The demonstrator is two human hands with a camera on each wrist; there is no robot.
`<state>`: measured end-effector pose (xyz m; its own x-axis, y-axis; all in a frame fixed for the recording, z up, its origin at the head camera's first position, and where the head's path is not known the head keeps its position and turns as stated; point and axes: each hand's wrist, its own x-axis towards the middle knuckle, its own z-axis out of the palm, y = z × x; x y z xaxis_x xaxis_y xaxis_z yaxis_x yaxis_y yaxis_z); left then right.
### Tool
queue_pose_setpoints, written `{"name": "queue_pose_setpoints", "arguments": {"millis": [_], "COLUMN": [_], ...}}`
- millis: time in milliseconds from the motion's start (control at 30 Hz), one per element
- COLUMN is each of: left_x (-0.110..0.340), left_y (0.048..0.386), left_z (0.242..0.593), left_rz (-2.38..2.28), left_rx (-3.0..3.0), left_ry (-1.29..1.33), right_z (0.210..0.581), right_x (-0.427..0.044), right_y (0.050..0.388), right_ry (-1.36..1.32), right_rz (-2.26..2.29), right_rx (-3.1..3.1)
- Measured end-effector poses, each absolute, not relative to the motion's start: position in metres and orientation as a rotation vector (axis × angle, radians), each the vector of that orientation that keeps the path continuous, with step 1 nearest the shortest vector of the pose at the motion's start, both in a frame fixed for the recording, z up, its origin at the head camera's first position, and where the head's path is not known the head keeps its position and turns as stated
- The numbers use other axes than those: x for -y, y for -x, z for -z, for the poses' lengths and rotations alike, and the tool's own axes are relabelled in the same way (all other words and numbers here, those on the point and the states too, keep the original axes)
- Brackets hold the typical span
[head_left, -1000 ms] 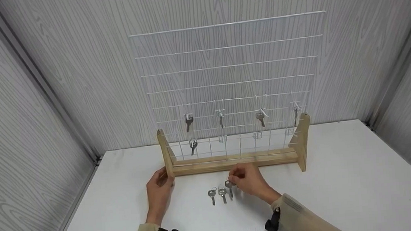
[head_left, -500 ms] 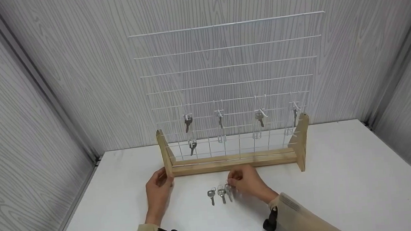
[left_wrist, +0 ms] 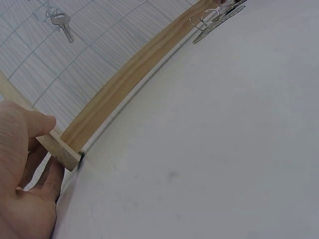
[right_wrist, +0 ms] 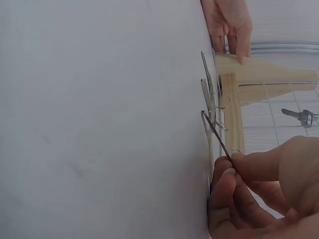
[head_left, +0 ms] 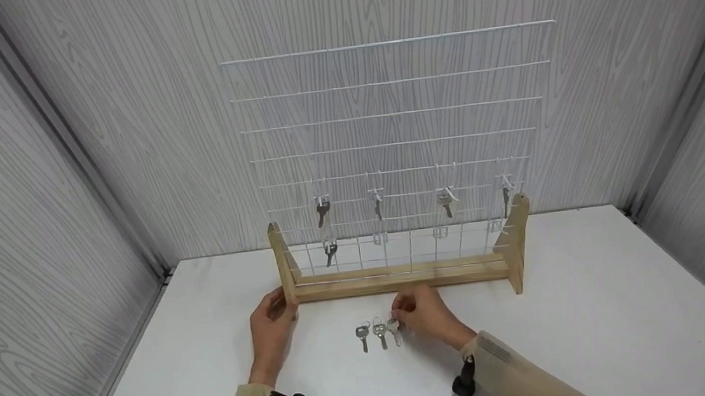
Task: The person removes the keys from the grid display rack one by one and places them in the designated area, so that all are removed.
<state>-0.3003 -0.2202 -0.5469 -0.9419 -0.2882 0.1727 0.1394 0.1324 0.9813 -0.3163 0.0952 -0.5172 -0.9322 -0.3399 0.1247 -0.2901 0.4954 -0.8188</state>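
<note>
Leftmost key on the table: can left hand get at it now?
Likely yes, if the left hand frees its grip from the wooden upright; only bare tabletop shows between hand and the leftmost key.

My right hand (right_wrist: 275, 172) hides the top of its pinched key (right_wrist: 218, 136); the left-wrist view crops my left hand (left_wrist: 14, 159).

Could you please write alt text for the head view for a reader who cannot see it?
A right hand pinches a key beside two other keys on a white table, while the left hand grips the left wooden upright of a wire rack. Five more keys hang on it, four in a row, one below.
</note>
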Motion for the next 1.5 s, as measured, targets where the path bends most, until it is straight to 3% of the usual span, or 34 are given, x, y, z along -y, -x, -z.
{"name": "queue_pose_setpoints", "arguments": {"millis": [1067,1500], "left_x": [0.221,0.221], "left_y": [0.301,0.303], "left_z": [0.547,0.549], "left_rz": [1.855,1.844], "left_rx": [2.108,2.101], "left_ry": [-0.134,-0.167], "right_z": [0.515,0.497], "right_x": [-0.093,-0.087], "right_y": [0.315,0.315], "right_ry": [0.552,0.646], "right_rz": [1.391,1.467], "right_rx": [-2.697,-2.788]}}
